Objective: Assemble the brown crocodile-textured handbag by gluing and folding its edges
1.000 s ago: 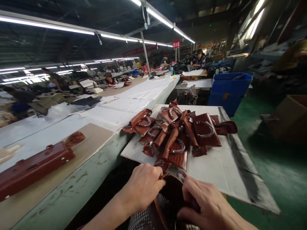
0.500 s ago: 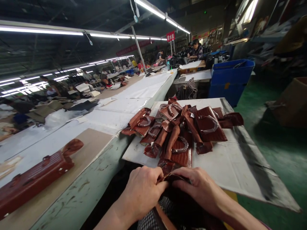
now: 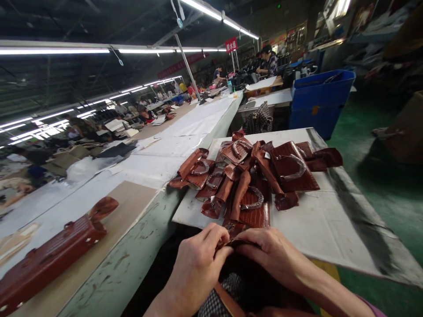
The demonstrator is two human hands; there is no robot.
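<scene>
My left hand (image 3: pixel 200 259) and my right hand (image 3: pixel 276 255) meet low in the middle, above my lap. Fingers and thumbs of both pinch the edge of a brown leather bag piece (image 3: pixel 240 242), whose lower part is in shadow. Just past my fingertips, a pile of brown crocodile-pattern handbags (image 3: pixel 256 215) with plastic-wrapped handles lies on a white board (image 3: pixel 317 224). Below my hands a brown strip (image 3: pixel 229 299) crosses black-and-white checked cloth (image 3: pixel 214 306).
To the left runs a long white-covered worktable (image 3: pixel 155 160), with a brown leather bag body (image 3: pixel 53 259) lying on it. A blue bin (image 3: pixel 320 103) stands beyond the board. Several people work farther back, one of them a person in dark patterned clothes (image 3: pixel 269 64).
The view has tilted and shifted slightly. My left fingers have moved a little on the leather edge; both hands keep their pinch. The piled bags lie as before.
</scene>
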